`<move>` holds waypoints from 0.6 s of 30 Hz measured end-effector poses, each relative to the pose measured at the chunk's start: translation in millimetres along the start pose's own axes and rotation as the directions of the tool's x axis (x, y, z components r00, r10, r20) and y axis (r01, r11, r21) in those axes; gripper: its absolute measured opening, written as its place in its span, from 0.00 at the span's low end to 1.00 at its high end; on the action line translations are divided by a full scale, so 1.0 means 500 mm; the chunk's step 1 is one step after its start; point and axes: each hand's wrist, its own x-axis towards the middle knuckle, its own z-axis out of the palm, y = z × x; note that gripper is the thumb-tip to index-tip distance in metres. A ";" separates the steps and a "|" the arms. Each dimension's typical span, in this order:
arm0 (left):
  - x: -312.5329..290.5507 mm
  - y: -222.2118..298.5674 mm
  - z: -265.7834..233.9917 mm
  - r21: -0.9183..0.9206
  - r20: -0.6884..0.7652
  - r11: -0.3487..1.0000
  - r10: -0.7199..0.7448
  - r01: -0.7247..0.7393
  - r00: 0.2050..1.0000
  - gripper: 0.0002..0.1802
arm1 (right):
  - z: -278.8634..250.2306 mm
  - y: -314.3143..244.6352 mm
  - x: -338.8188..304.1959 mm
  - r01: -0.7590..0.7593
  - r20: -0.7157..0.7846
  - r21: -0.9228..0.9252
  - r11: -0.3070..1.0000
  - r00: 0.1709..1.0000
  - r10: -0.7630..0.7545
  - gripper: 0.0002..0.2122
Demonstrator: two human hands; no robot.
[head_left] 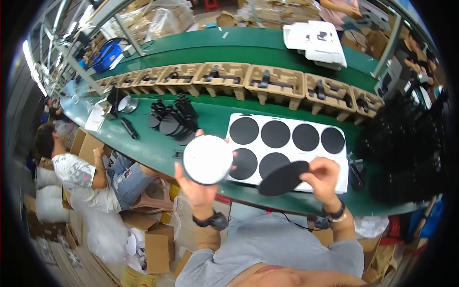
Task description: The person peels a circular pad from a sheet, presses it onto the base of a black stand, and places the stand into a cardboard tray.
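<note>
**Pinching a black disc (284, 178) over a green bench (152, 143) in a crowded workroom**

The right hand (326, 178) was closed to a pinch, thumb and fingers on the right edge of the black disc, which hung tilted above the front of a white sheet (342, 178). The left hand (197, 192) was partly open and cupped around a white-faced round piece (208, 159), thumb at one side and fingertips showing at the other; this sat just left of the sheet.

The sheet lay on the bench, marked by large black circles in two rows; the disc and right hand covered part of the front row. Left of it, black stands (174, 115) with round bases stood clustered, with a black cylindrical tool (128, 128) and a white paper (94, 119) farther along. Behind ran a row of brown moulded trays (217, 88) holding dark parts, and beyond them a green shelf (205, 45) bore a white tray (299, 37). A dark heap, its pieces too dim to tell apart, crowded the bench's right end.

On the left, a seated person (76, 172) in a patterned white shirt faced the bench; near them were clear plastic bags (103, 241) and an open cardboard box (158, 251) on the floor.
</note>
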 end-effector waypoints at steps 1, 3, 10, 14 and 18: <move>0.003 -0.019 0.037 -0.019 0.017 0.999 -0.041 0.041 0.999 0.49 | 0.005 -0.010 -0.013 -0.006 -0.027 -0.013 1.000 1.000 0.006 0.06; 0.009 -0.054 0.081 0.047 -0.053 0.999 -0.007 0.010 0.999 0.47 | 0.049 -0.010 0.010 -0.171 0.014 0.103 0.980 0.985 0.170 0.05; 0.069 0.012 0.067 0.168 0.116 0.986 -0.003 -0.017 0.993 0.49 | 0.172 0.029 0.102 -0.307 -0.034 0.238 0.922 0.946 0.323 0.05; 0.018 0.005 0.026 0.093 0.012 0.996 0.000 -0.001 1.000 0.51 | 0.189 0.054 0.073 -0.355 0.000 0.201 0.913 0.932 0.363 0.04; 0.107 0.122 -0.138 0.222 0.085 0.975 -0.002 -0.017 0.996 0.52 | 0.324 0.189 0.169 -0.276 -0.017 0.247 0.929 0.957 0.289 0.03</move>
